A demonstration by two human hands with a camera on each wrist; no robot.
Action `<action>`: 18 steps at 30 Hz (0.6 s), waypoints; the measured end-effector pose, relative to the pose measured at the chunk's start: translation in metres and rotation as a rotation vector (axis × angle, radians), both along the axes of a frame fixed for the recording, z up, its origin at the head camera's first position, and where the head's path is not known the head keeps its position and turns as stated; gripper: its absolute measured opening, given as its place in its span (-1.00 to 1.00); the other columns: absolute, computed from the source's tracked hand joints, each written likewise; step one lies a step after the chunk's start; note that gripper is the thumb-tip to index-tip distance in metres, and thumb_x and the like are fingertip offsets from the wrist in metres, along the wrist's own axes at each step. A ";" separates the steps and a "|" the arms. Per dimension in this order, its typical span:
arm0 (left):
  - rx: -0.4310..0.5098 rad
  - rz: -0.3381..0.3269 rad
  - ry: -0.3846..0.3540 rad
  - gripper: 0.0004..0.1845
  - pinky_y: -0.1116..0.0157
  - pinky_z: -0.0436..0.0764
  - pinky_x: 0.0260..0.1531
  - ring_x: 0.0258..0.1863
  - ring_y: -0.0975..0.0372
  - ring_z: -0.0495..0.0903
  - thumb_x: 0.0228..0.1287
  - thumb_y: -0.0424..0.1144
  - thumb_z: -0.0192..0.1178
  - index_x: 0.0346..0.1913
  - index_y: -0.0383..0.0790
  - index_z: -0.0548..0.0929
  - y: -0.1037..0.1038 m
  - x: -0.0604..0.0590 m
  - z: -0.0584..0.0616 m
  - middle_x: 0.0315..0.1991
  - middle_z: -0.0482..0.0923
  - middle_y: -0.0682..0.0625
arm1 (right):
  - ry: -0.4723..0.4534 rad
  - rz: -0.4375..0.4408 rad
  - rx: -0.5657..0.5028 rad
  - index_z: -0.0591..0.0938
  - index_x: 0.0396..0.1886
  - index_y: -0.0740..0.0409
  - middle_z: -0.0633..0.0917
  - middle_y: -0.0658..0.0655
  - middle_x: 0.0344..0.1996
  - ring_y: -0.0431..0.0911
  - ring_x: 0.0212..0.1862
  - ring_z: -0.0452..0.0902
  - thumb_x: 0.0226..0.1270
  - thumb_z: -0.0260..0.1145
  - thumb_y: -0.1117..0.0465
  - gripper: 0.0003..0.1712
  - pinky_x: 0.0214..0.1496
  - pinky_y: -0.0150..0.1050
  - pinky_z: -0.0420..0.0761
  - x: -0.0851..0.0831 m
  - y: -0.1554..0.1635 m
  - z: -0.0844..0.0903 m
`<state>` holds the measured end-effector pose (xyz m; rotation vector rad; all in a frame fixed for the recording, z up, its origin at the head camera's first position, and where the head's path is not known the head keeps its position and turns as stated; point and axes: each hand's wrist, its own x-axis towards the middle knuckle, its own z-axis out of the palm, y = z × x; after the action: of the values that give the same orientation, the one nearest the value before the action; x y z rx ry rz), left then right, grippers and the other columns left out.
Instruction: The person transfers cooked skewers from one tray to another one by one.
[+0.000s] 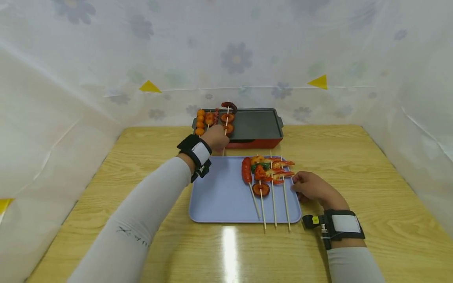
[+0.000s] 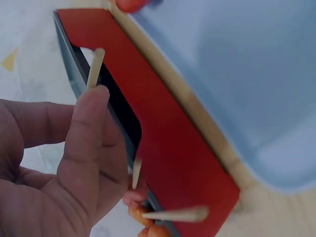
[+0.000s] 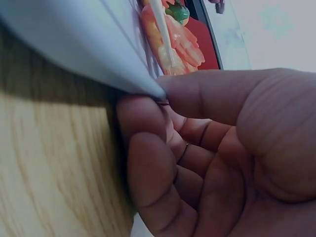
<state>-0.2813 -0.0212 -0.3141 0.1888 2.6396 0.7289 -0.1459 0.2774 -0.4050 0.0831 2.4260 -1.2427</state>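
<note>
In the head view, my left hand (image 1: 216,136) is over the front of a grill (image 1: 256,124) with a dark plate and red body. Its thumb and fingers pinch the wooden stick of a skewer (image 1: 227,118) carrying round brown slices and a dark curled piece on top. The stick's end (image 2: 96,66) pokes up past the fingertips in the left wrist view. At the tray's right side, my right hand (image 1: 313,186) grips the rim of the light blue tray (image 1: 216,196) between thumb and curled fingers (image 3: 148,168).
Several skewers lie on the tray's right half, among them a red sausage (image 1: 246,171) and shrimp (image 1: 279,173). More food, including a skewer of orange balls (image 1: 200,124), lies on the grill's left end. A patterned curtain (image 1: 237,78) hangs behind the wooden table (image 1: 148,157).
</note>
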 end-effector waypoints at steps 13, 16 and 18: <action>0.276 0.041 0.198 -0.85 0.31 0.32 -0.56 -0.53 0.15 0.33 0.13 -0.55 0.05 -0.27 -0.29 0.40 -0.004 0.040 -0.021 -0.46 0.31 -0.04 | -0.010 -0.004 0.010 0.44 -0.10 0.34 0.55 0.15 -0.42 -0.04 -0.41 0.53 0.41 0.18 0.31 -0.82 -0.40 -0.18 0.55 -0.002 0.007 -0.001; 0.260 0.021 0.274 -0.72 0.30 0.36 -0.51 -0.46 0.14 0.40 0.16 -0.52 0.04 -0.05 -0.33 0.40 -0.006 0.053 -0.029 -0.36 0.41 -0.08 | -0.011 -0.002 0.016 0.44 -0.10 0.33 0.55 0.14 -0.41 -0.04 -0.41 0.53 0.42 0.18 0.30 -0.82 -0.41 -0.18 0.54 -0.003 0.008 -0.001; 0.258 0.013 0.315 -0.70 0.30 0.38 -0.50 -0.44 0.14 0.42 0.18 -0.52 0.03 0.00 -0.34 0.40 -0.006 0.061 -0.034 -0.33 0.44 -0.08 | -0.015 0.000 0.019 0.44 -0.10 0.33 0.55 0.15 -0.41 -0.04 -0.41 0.53 0.42 0.18 0.30 -0.82 -0.40 -0.18 0.55 -0.003 0.008 -0.001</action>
<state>-0.2201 -0.0272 -0.3479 0.3873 2.8309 1.1260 -0.1491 0.2854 -0.4062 0.0972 2.4247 -1.2150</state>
